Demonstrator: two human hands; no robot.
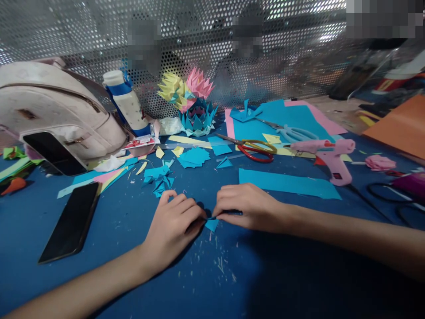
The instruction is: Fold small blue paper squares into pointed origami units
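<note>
A small piece of blue paper [211,224] is pinched between both hands, low over the blue table. My left hand [179,217] closes its fingertips on the paper's left side. From the right, my right hand [249,207] grips the other side between thumb and fingers. Part of the paper is hidden by the fingers. Just beyond my left hand lie folded blue paper pieces [159,179] and a pile of blue paper shapes [194,157]. A long blue paper strip [285,182] lies behind my right hand.
Scissors with red and yellow handles [257,149], light-blue-handled scissors [295,133] and a pink glue gun [332,153] lie at the right. Folded paper flowers [199,117] stand at the back. A phone [71,221], a bottle [128,102] and a backpack [79,106] are at the left.
</note>
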